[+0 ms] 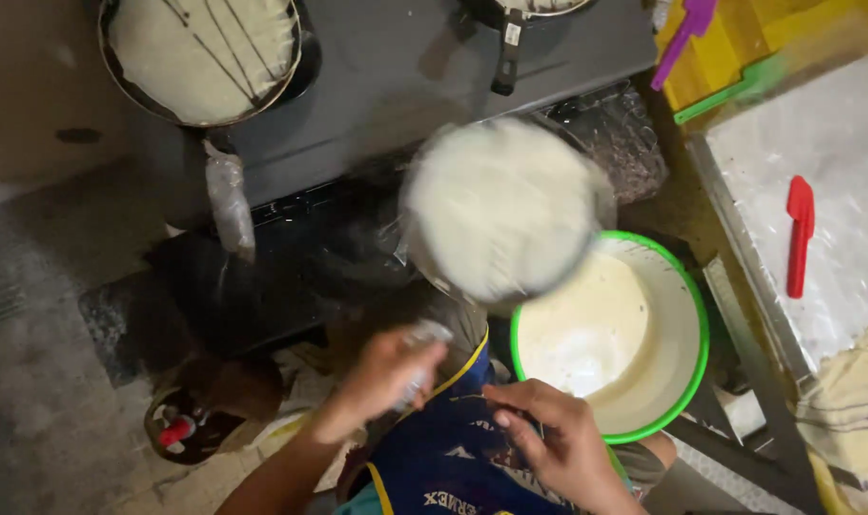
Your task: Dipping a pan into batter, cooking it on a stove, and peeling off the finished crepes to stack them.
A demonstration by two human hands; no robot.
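Observation:
My left hand [386, 374] is closed around a shiny handle [424, 336] that leads up to a round pan [500, 205]. The pan is coated in white batter and blurred. It hovers just above and left of a green-rimmed white basin [686, 286] holding pale batter [582, 329]. My right hand [553, 441] lies below the basin's near rim, over my blue garment [434, 467]. Its fingers are bent and its thumb points left. Whether it pinches something thin is unclear.
A grey stove top [396, 67] carries a pan [200, 57] with a white sheet and thin sticks, and a black pan handle [508, 48]. On the right are a purple spatula [686, 33], a green spatula [729, 91], a red spatula [800, 234] on a steel tray [739, 238], and a cloth [853, 401].

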